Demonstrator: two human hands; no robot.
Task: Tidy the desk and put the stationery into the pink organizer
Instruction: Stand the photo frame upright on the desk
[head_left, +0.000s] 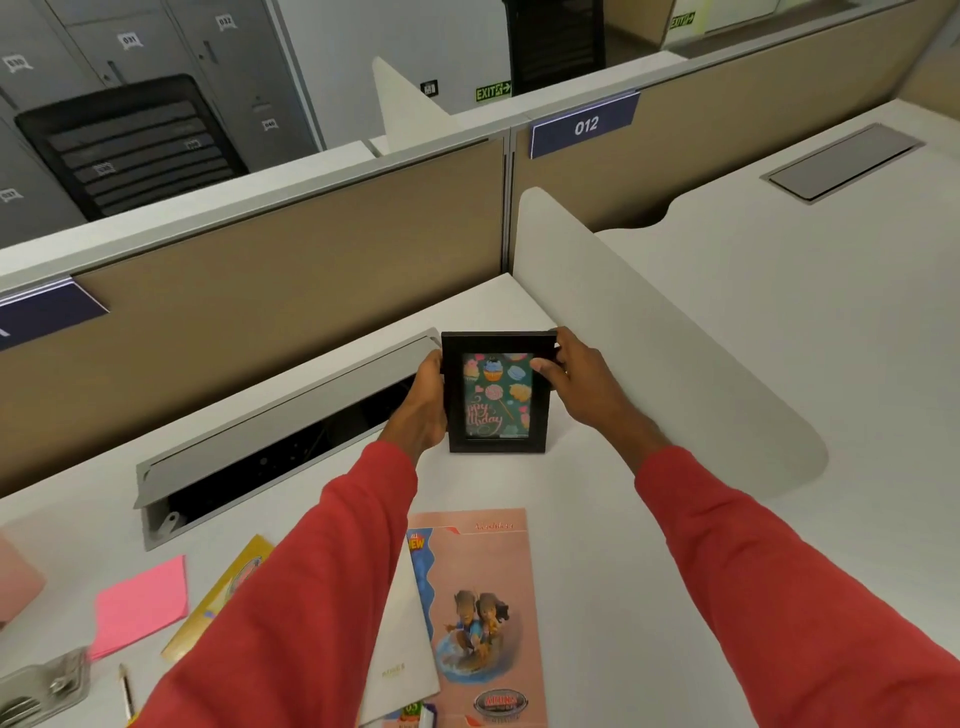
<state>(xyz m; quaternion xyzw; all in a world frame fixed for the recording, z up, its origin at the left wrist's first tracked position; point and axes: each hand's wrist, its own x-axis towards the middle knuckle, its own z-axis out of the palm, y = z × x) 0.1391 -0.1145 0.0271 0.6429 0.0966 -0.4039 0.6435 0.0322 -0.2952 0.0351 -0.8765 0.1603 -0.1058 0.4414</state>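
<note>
A black picture frame (497, 391) with a colourful birthday card inside stands upright on the white desk (597, 519), near the back right corner. My left hand (423, 408) grips its left edge. My right hand (582, 382) holds its top right corner, thumb on the front. A pink-covered notebook (480, 613) lies flat in front of the frame, over a white booklet (400, 644). A pink sticky-note pad (140, 605) and a yellow booklet (223, 592) lie at the left. A corner of the pink organizer (15, 582) shows at the far left edge.
An open grey cable tray (280, 436) runs along the desk's back, left of the frame. A white divider panel (649, 332) rises just right of the frame. A clear plastic box (44, 688) and a pen (126, 691) lie at the bottom left.
</note>
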